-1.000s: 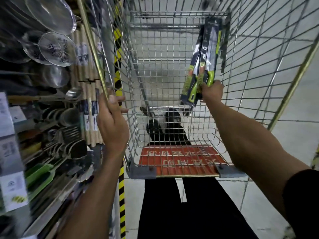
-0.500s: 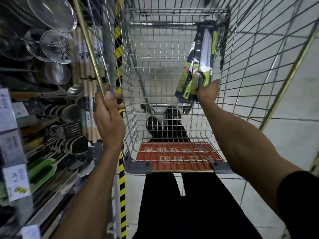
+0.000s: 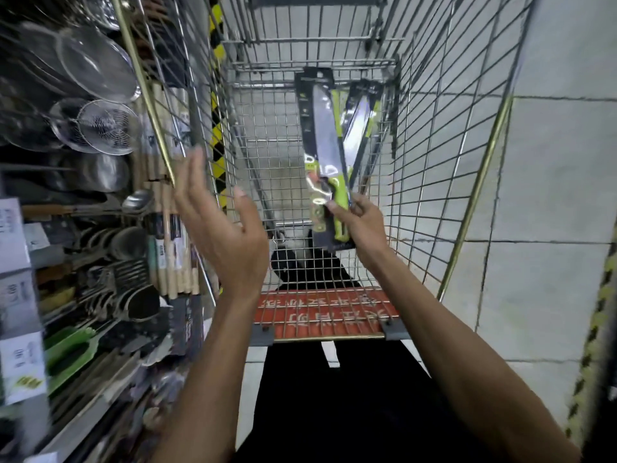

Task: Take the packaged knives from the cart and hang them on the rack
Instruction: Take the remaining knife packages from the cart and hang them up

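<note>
Two packaged knives (image 3: 322,142) are held upright above the inside of the wire cart (image 3: 474,195), toward its right wall. They are gripped at their lower, near end by the right hand (image 3: 362,228), whose fingers and thumb are closed round the green handles and the black backing cards. The front pack is turned flat to the camera, its dark blade pointing toward the far end of the cart. The second pack is fanned out just behind it to the right, and the two overlap at the handles.

The left hand (image 3: 227,228) is raised in front of the cart's left wall, with the palm turned to the right. Its fingers (image 3: 197,168) are spread and nearly straight, and nothing is held in it. Whether the cart wire is touched by them cannot be told through the blur.

A red flap (image 3: 327,315) printed with pale characters is seen at the near end of the cart. To the left, shelving (image 3: 93,412) is crowded with wire strainers (image 3: 103,128), wooden rolling pins (image 3: 170,255) and a green utensil (image 3: 66,349). Grey floor tiles (image 3: 551,195) are seen to the right.
</note>
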